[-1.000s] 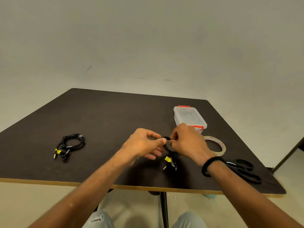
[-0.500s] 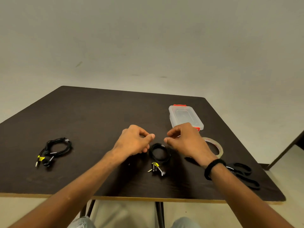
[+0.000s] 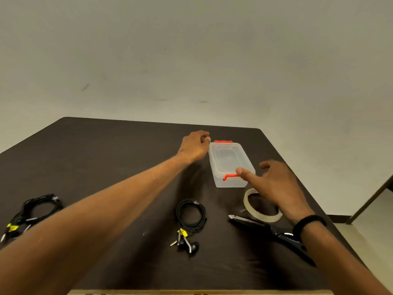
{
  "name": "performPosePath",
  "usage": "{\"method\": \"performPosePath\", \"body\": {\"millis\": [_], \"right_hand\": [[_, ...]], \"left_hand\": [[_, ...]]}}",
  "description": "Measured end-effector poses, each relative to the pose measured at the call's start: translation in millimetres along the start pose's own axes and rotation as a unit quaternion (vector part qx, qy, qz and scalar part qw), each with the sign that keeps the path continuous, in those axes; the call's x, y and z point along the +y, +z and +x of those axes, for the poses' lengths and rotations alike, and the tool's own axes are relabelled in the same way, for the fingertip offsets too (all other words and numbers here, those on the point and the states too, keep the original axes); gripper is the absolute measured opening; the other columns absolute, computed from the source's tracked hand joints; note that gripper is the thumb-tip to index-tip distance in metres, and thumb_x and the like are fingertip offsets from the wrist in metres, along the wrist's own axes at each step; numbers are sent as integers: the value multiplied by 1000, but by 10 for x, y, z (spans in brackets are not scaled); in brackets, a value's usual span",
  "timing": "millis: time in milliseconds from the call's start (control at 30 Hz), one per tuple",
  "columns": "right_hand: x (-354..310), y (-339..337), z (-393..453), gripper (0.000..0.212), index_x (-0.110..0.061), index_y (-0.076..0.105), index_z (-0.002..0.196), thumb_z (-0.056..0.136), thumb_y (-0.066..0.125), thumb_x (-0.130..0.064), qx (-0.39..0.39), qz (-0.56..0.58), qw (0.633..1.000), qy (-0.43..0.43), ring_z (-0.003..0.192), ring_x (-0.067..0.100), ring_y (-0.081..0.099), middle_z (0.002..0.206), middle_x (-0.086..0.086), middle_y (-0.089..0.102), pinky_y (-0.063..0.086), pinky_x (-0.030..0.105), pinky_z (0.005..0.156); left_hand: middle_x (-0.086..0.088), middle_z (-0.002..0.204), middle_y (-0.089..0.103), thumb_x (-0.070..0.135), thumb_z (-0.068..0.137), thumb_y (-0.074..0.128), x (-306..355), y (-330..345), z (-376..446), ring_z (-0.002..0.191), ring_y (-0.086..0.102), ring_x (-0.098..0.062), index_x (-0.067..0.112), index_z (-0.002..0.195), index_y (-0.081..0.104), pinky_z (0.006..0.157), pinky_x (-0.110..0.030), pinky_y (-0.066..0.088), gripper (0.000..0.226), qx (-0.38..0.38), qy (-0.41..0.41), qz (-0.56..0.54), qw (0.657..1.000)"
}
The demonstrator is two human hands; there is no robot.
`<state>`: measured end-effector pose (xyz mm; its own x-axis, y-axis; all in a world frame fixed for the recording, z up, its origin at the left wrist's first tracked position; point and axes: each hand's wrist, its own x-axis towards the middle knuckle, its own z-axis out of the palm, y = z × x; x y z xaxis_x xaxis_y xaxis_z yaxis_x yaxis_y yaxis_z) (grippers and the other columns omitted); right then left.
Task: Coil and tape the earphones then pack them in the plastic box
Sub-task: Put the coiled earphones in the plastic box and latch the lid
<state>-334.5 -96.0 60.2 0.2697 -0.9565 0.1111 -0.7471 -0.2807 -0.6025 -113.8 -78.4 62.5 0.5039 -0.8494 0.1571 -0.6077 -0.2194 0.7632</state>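
A clear plastic box (image 3: 230, 165) with red clips stands lidded on the dark table (image 3: 106, 158). My left hand (image 3: 195, 146) is at the box's far left corner, fingers curled, thumb tip against the lid edge. My right hand (image 3: 274, 184) hovers at the box's near right end with fingers spread; its thumb touches the near red clip. A coiled black earphone (image 3: 190, 218) lies free on the table in front of me, plug and buds toward me. A second coiled earphone (image 3: 32, 211) lies at the far left.
A roll of clear tape (image 3: 262, 206) lies under my right wrist. Black scissors (image 3: 274, 233) lie beside it near the table's right edge. A dark chair or table leg (image 3: 370, 201) stands off to the right.
Both hands let go of the middle coiled earphone, which now lies on the table. They moved away and forward to the plastic box, left to its far corner, right to its near clip.
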Motion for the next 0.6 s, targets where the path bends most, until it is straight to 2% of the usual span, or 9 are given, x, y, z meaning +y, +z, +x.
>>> {"method": "performPosePath", "body": {"millis": [67, 133, 167, 200, 267, 333, 433, 533, 600], "right_hand": [[33, 1, 27, 78, -18, 55, 139, 81, 76, -67, -12, 55, 998, 35, 104, 25, 73, 130, 10, 69, 58, 43, 93], [55, 16, 51, 64, -20, 54, 131, 85, 79, -57, -15, 136, 988, 66, 77, 20, 78, 107, 9, 75, 65, 45, 86], [64, 27, 63, 58, -19, 54, 128, 87, 81, -50, -14, 171, 982, 75, 70, 19, 78, 98, 9, 76, 66, 46, 83], [71, 40, 76, 54, -19, 54, 126, 87, 82, -44, -12, 194, 978, 79, 69, 18, 78, 95, 8, 76, 67, 46, 81], [40, 65, 77, 50, -19, 54, 123, 88, 84, -36, -7, 215, 974, 76, 70, 17, 79, 102, 7, 73, 67, 44, 78], [-40, 88, 59, 47, -19, 55, 121, 87, 85, -31, 2, 225, 973, 58, 70, 16, 79, 110, 7, 69, 67, 40, 76], [-254, 106, 23, 40, -16, 60, 113, 85, 87, -25, 25, 243, 969, 18, 74, 18, 79, 110, 8, 69, 67, 42, 77], [-582, 125, 0, 30, -10, 67, 100, 82, 89, -21, 38, 248, 968, -14, 77, 23, 78, 100, 10, 74, 67, 45, 77], [-841, 185, -54, 23, -6, 73, 91, 83, 88, -20, 20, 247, 968, -34, 77, 22, 78, 92, 10, 77, 66, 46, 80]], "left_hand": [[-9, 156, 52, 27, 111, 46, 20, 84, 127, 143, 50, -28, 13, 154, 47, 119, -39, 39, 45, -33, -4, 19, 999], [-9, 161, 46, 27, 112, 44, 20, 135, 207, 147, 45, -29, 14, 156, 43, 122, -42, 36, 47, -62, -8, 30, 998], [-8, 160, 47, 27, 112, 44, 21, 150, 226, 145, 47, -29, 14, 155, 44, 121, -43, 38, 46, -69, -13, 25, 997], [-8, 156, 51, 27, 111, 45, 19, 154, 229, 139, 52, -28, 14, 152, 49, 118, -43, 44, 43, -70, -19, 12, 997], [-8, 142, 62, 25, 110, 49, 3, 115, 179, 116, 63, -23, 12, 140, 61, 101, -37, 57, 35, -54, -31, -22, 998], [-8, 131, 69, 24, 107, 55, -44, -24, 105, 105, 68, -20, 10, 130, 69, 86, -33, 61, 30, -22, -40, -44, 998], [-9, 112, 76, 30, 104, 61, -182, -474, -86, 99, 74, -24, 8, 117, 76, 84, -37, 65, 30, 21, -57, -71, 996], [-8, 83, 76, 33, 102, 65, -362, -1043, -406, 83, 76, -21, 1, 97, 79, 80, -37, 66, 36, 29, -71, -105, 992], [-9, 79, 76, 35, 100, 67, -482, -1415, -654, 77, 74, -18, -4, 94, 78, 76, -33, 66, 41, 28, -76, -116, 990]]}}
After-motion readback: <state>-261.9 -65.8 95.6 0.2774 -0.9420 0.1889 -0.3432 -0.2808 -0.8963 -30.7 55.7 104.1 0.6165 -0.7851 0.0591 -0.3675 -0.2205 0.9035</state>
